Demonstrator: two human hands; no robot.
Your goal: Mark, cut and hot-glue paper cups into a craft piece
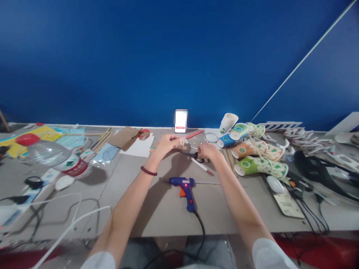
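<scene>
My left hand, with a dark red bead bracelet on its wrist, is closed on a small piece of patterned paper; its exact shape is hard to make out. Just to the right, my right hand has its fingers curled round the black handles of scissors. The blades point left, close beneath the paper. A white and brown marker pen lies below the scissors. Nearer to me, a blue glue gun rests on its side with a red light on it.
A phone leans on the blue wall. Several paper cups lie to the right, near a computer mouse. At left stand a plastic bottle and a power strip with loose cables. Cardboard lies behind my left hand.
</scene>
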